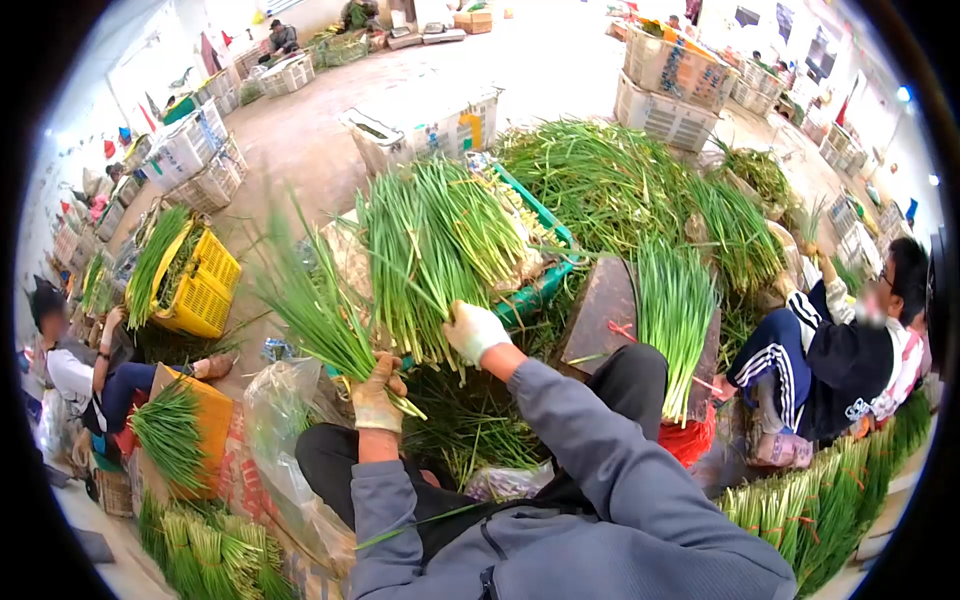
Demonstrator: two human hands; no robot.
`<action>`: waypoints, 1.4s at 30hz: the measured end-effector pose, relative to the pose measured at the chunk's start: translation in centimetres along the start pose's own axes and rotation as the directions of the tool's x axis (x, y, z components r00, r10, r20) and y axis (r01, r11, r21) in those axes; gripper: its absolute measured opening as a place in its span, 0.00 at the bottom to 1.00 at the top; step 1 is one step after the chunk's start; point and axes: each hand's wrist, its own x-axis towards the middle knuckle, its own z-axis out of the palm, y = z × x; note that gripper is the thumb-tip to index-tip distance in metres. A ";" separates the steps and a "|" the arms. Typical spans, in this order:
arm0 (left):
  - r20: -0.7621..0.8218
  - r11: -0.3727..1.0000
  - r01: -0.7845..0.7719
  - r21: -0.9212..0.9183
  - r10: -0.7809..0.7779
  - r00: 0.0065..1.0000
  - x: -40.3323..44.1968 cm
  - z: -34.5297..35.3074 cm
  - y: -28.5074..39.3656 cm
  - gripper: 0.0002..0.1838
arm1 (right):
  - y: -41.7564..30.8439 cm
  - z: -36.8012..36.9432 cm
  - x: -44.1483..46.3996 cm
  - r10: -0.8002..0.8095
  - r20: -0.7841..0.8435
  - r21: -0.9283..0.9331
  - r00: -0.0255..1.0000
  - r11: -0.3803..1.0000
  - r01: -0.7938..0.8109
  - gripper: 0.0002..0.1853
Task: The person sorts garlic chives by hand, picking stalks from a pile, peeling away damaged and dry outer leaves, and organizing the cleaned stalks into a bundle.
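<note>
My left hand (378, 398), in a pale work glove, is closed around the lower ends of a loose bunch of garlic chives (318, 325). Their leaves fan up and away to the left, smeared by motion. My right hand (472, 332), also gloved, has its fingers curled on a few stalks at the near edge of a chive pile (425, 250). That pile lies across a teal crate (540, 290). Right of my knee, a separate chive bundle (675, 320) rests on a dark board (597, 320), with a red tie (621, 329) beside it.
A large heap of chives (600, 180) lies beyond the crate. White crates (665, 110) stand behind it, a yellow crate (200, 285) to the left. Tied bundles (215, 550) stand at both lower sides. One person (850, 340) sits at right, another (75, 370) at left.
</note>
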 end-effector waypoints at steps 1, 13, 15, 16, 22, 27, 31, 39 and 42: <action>-0.021 0.999 0.009 0.049 -0.008 1.000 0.0 -0.2 -0.1 0.13 | -0.4 -0.3 -0.8 0.063 -0.038 0.121 0.997 0.991 -0.058 0.20; 0.012 0.921 0.215 0.324 -0.231 0.973 1.1 2.1 -4.2 0.15 | -0.9 -0.5 -8.8 0.038 0.460 0.689 0.887 0.615 -0.384 0.15; -0.024 0.856 0.161 0.490 -0.172 0.985 0.8 2.7 -3.9 0.20 | -0.4 -0.1 -9.4 0.006 0.450 0.746 0.893 0.547 -0.380 0.15; -0.024 0.865 0.157 0.476 -0.166 0.986 0.7 2.8 -4.0 0.17 | -0.2 0.1 -9.9 0.030 0.430 0.780 0.902 0.491 -0.388 0.13; -0.003 0.921 0.182 0.344 -0.193 0.981 0.4 1.8 -4.4 0.07 | 1.3 0.7 -9.9 0.255 0.400 0.772 0.880 0.423 -0.474 0.19; 0.006 0.920 0.192 0.342 -0.207 0.978 -0.7 2.4 -4.8 0.09 | 0.6 1.8 -6.3 0.129 0.293 0.686 0.947 0.661 -0.302 0.19; -0.056 0.915 0.228 0.334 -0.222 0.973 -0.9 1.8 -4.5 0.08 | 0.8 1.6 -6.7 0.198 0.419 0.810 0.886 0.360 -0.464 0.12; -0.123 0.924 0.295 0.242 -0.273 0.954 -1.6 3.5 -3.9 0.10 | 0.7 2.4 -8.1 0.194 0.264 0.879 0.945 0.355 -0.318 0.13; 0.002 0.888 0.311 0.338 -0.331 0.944 -1.4 3.1 -4.3 0.15 | 0.7 2.6 -7.7 0.099 0.257 0.882 0.961 0.383 -0.275 0.13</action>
